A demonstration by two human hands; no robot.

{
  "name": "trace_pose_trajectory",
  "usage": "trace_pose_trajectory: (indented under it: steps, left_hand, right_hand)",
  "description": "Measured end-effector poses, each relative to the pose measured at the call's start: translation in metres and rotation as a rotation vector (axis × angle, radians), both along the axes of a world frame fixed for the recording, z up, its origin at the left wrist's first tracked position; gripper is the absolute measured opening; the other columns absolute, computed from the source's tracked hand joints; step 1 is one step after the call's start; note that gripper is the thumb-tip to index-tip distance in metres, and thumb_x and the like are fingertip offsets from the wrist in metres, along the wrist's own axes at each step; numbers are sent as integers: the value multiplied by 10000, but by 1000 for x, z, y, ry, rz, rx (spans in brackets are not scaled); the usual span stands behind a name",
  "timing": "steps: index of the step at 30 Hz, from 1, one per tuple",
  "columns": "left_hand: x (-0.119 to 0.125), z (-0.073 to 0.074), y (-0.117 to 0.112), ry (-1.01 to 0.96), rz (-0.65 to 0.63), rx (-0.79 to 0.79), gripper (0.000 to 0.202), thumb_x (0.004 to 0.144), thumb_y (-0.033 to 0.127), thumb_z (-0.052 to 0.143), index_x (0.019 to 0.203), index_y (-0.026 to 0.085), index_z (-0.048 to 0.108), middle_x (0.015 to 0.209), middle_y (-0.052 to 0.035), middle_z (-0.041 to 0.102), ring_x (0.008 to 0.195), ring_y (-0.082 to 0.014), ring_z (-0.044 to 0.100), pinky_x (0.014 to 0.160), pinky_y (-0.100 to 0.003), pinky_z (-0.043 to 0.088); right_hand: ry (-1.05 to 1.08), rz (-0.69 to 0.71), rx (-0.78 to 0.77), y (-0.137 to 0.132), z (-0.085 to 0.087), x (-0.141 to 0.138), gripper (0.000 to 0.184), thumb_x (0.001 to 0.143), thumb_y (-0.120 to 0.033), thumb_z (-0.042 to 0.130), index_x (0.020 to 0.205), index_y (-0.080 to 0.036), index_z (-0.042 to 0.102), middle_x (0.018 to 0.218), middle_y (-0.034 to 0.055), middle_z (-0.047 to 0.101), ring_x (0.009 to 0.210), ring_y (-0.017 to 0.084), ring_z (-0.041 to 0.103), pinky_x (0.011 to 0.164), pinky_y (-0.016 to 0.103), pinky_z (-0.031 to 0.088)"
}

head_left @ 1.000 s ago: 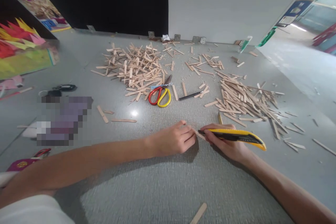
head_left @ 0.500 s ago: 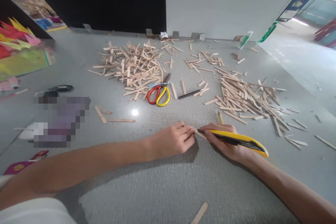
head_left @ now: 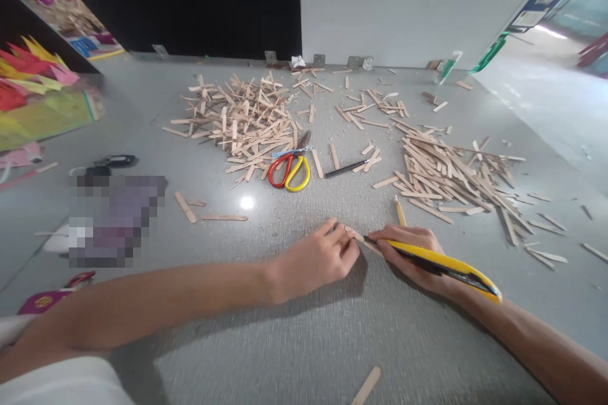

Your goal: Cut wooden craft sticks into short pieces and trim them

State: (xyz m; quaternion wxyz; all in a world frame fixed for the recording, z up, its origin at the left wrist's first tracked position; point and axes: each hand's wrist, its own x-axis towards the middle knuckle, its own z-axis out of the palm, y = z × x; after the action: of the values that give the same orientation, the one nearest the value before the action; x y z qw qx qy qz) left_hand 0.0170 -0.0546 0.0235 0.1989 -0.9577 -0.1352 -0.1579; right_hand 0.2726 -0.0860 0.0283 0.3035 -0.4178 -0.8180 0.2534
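Note:
My left hand (head_left: 323, 256) pinches one end of a wooden craft stick (head_left: 368, 244), which slants down to the right toward the other hand. Wrapped round a yellow and black utility knife (head_left: 441, 264), my right hand (head_left: 418, 259) rests close to the tabletop with the knife's tip at the stick. The fingers of the right hand partly hide the stick's far end. Just beyond that hand lies a pencil (head_left: 400, 211). Scissors (head_left: 291, 168) with one red and one yellow handle lie farther off, with a black pen-like tool (head_left: 346, 169) beside them.
Two heaps of craft sticks lie ahead, a left pile (head_left: 247, 117) and a right pile (head_left: 441, 171). One loose stick (head_left: 367, 386) is near the front. Keys (head_left: 107, 166) and a blurred-out item (head_left: 118, 218) lie left. An upright panel (head_left: 403, 6) closes off the back.
The knife has turned slightly, its rear end lower and farther right. More of the stick shows between my hands. The whole view has shifted a little.

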Motion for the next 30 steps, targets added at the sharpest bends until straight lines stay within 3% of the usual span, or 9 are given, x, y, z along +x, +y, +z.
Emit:
trace_pose_trajectory:
  steps: [5,10,15,20,24,27,29,30]
  left_hand:
    - [0,0,-1,-21,10,-15,246,1023,-27,536,1070,63,760,1022,-148,828,973,-233,769,1029,-395,606]
    - [1,-2,0,-50,-4,-61,181,998,-27,606,1082,49,747,1016,-154,821,979,-236,772,1111,-436,580]
    - [1,-5,-2,-46,9,18,202,1007,-13,596,1070,79,764,1010,-120,835,956,-213,779,1087,-414,599]
    - [-4,-10,-6,-130,15,46,182,1031,50,599,1110,68,761,1160,-164,832,1037,-253,795,1034,-425,621]
    - [-7,-8,-5,-270,43,-11,209,1048,29,544,1124,92,728,1069,-128,834,926,-231,782,965,-419,631]
    - [-8,2,-4,-480,98,-230,223,1107,156,529,1283,70,636,1093,-161,810,925,-251,775,840,-402,632]
    - [-7,12,0,-624,217,-577,370,1149,367,469,1319,64,592,1065,-174,793,835,-240,766,713,-361,612]
    - [-7,18,4,-622,311,-856,430,1146,446,441,1316,80,590,1021,-144,789,763,-215,751,657,-329,590]
  right_hand:
    - [-23,37,19,-2,-2,5,182,1103,-260,573,1146,-220,745,860,27,775,662,131,711,658,220,564]
    - [2,-1,29,-3,0,4,198,1099,-268,570,1081,-225,762,857,42,797,660,158,739,608,239,564]
    - [24,-21,42,-1,5,0,250,1105,-299,558,1018,-207,774,821,37,804,624,142,731,594,223,570]
    - [113,-185,-195,0,10,-8,414,1091,-532,577,929,-215,787,708,31,764,539,132,660,509,220,533]
    - [311,-301,-407,-3,10,-17,613,1001,-771,581,963,-193,780,589,9,668,450,127,581,418,222,492]
    - [397,-334,-428,-6,12,-21,624,965,-790,626,974,-186,782,600,10,673,446,118,574,412,216,490]
    - [439,-321,-385,-9,14,-22,586,987,-749,636,992,-185,795,593,8,674,453,120,588,428,218,501]
    - [447,-300,-355,-11,14,-22,557,1007,-715,635,1003,-185,803,583,6,673,458,123,597,436,218,505]
